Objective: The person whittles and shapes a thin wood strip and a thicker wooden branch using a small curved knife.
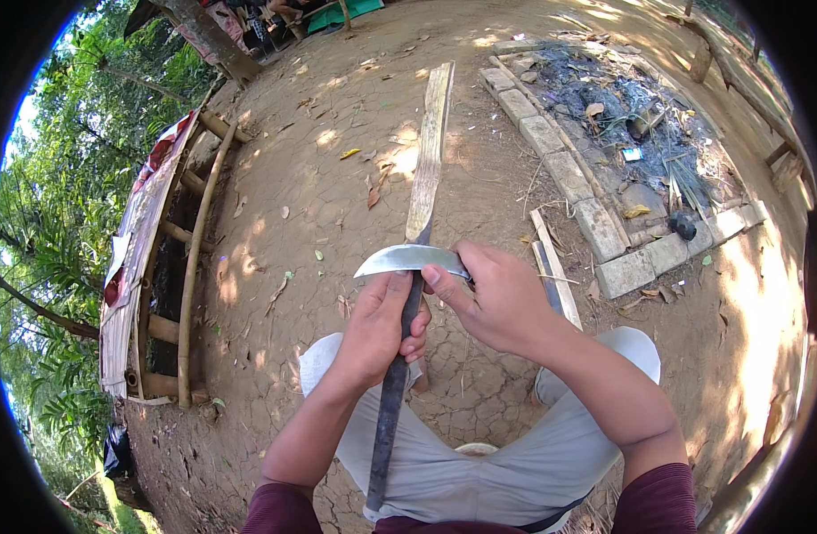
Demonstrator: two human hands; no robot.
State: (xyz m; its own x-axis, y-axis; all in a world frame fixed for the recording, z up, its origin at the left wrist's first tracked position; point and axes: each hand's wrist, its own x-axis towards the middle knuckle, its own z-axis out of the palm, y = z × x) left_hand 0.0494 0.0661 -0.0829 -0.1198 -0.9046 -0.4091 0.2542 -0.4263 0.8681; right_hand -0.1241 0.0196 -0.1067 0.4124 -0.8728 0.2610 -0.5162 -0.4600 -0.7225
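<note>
My left hand (pixel 374 327) is wrapped round a long strip of wood (pixel 429 147). Its far part is pale and bare, while the near part is dark and runs back between my knees. In my right hand (pixel 508 301) is a curved knife with a bright steel blade (pixel 395 259), its tip pointing left. The blade lies across the strip, just below where the pale wood begins. My right thumb presses on the blade close to the handle, which my fingers mostly hide. The left thumb rests on the strip right beside the blade.
Ahead on the right, concrete blocks (pixel 569 178) border a heap of ash and charred scraps (pixel 604 102). Split wood pieces (pixel 555 271) lie by my right knee. A bamboo bench (pixel 195 240) stands at left, before green plants. Dry leaves dot the cracked earth.
</note>
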